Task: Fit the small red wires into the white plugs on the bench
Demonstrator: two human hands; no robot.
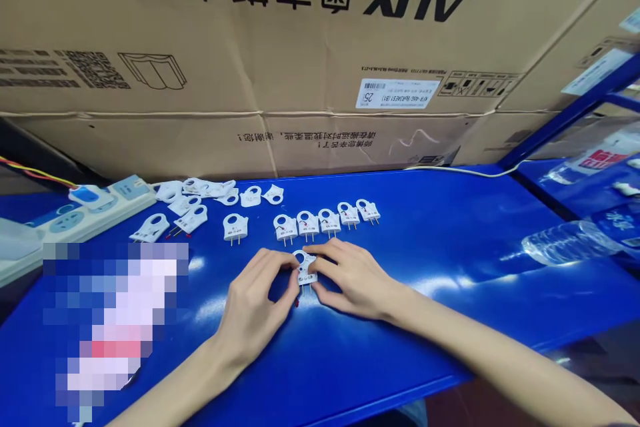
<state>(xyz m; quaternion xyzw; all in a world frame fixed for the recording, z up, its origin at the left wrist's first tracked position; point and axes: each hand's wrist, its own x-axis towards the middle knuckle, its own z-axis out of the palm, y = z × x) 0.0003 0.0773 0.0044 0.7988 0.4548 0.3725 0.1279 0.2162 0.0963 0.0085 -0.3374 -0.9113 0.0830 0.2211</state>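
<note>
Between my two hands, on the blue table, is a white two-pin plug (307,277) with a ring-shaped top, its metal prongs pointing toward me. The thumb and fingers of my left hand (255,303) pinch its left side. My right hand (353,277) grips the same plug from the right, fingers closed against it. Just below the left fingertips shows a small red piece (297,303), partly by the prongs. Several similar plugs (329,223) stand in a row behind my hands. One more plug (235,228) lies apart to the left of that row.
Loose white plug parts (193,195) are heaped at the back left, beside a power strip (70,221). A pixelated object (125,313) lies front left. A large cardboard box (300,87) walls the back. At right are a plastic bottle (570,242) and a blue post (570,113).
</note>
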